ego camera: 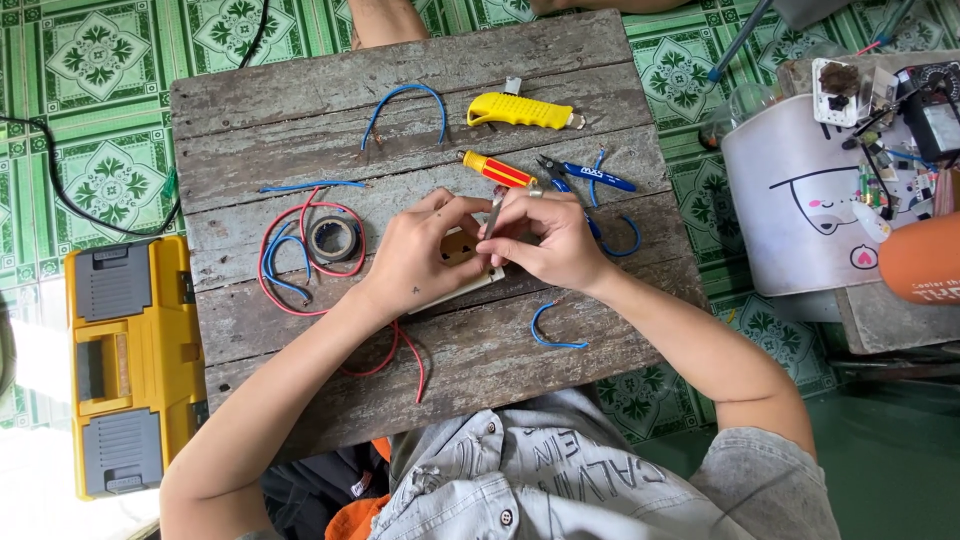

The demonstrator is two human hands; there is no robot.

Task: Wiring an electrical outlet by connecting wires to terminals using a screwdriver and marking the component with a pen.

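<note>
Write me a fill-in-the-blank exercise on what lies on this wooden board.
1. The utility knife at the far edge of the board has a ____ body.
2. The roll of tape lies inside a loop of ____ wire.
3. The toolbox stands on the floor on the person's ____ side.
4. Both hands, left hand and right hand, hold a white ____.

Missing words: yellow; red; left; socket

free: bare board [480, 375] near edge | blocked: red wire [300, 250] left, pliers [585, 178] probably right
</note>
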